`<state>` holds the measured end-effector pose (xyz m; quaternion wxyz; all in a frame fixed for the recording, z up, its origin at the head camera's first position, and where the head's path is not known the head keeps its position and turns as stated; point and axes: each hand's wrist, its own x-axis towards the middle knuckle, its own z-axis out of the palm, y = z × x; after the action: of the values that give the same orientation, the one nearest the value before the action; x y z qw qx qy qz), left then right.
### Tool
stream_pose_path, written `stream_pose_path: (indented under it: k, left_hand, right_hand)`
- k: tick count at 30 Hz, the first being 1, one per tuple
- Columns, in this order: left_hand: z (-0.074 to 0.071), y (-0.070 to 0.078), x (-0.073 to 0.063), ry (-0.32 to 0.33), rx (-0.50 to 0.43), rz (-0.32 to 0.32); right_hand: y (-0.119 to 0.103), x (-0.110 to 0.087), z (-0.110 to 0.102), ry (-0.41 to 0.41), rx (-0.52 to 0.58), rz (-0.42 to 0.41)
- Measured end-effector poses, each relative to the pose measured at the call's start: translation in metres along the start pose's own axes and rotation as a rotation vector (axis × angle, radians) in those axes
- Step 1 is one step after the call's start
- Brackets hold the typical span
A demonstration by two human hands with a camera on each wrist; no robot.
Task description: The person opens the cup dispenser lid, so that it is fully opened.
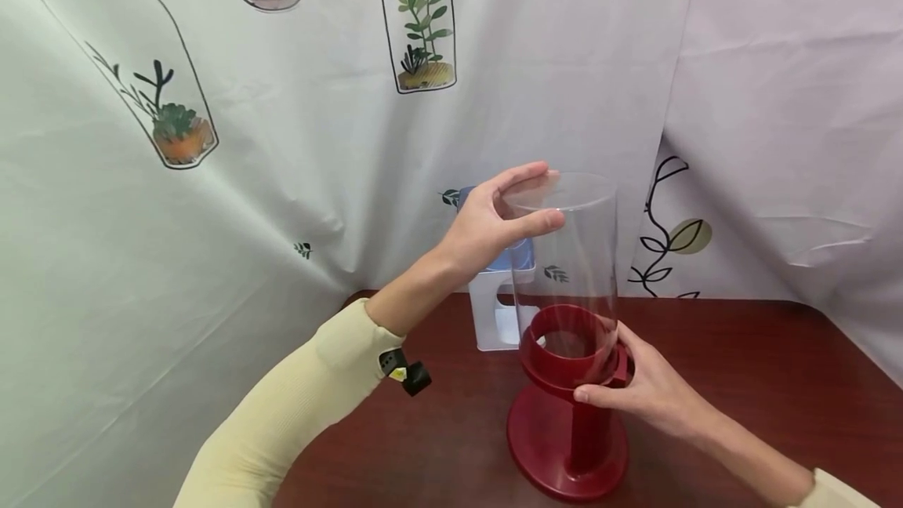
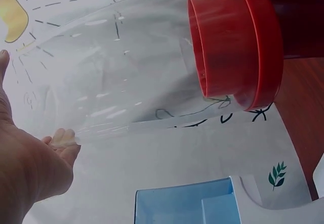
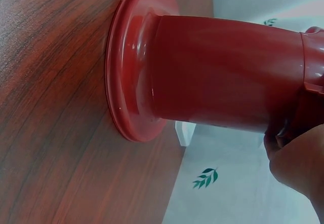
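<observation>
A clear plastic cylinder (image 1: 574, 257) stands upright around the red collar of a red stand (image 1: 539, 441), which rests on its round base. At the cylinder's top rim, my left hand (image 1: 483, 218) spans it with the thumb on the near side and fingers at the far side. My right hand (image 1: 659, 386) holds the side of the red collar, thumb in front. In the left wrist view the collar (image 2: 228, 46) shows through the cylinder wall. From the right wrist, the stand's thick column (image 3: 217, 72) is seen, with part of my right hand (image 3: 301, 165) beside its top.
A white and blue plastic container (image 1: 490, 312) stands just behind and left of the cylinder. The dark red wooden table (image 1: 741, 382) reaches back to a printed white curtain (image 1: 317, 100). A small black device (image 1: 405, 371) sits at my left sleeve cuff.
</observation>
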<state>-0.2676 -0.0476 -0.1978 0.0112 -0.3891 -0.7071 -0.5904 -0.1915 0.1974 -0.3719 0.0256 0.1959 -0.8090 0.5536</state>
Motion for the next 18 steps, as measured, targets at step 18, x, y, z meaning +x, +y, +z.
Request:
stream_pose_path:
  k: [18]
  left_hand:
    - [-0.0043, 0.0020, -0.0012, 0.072, 0.037, 0.048]
  right_hand:
    - [-0.0021, 0.0000, -0.0018, -0.009, -0.012, 0.025]
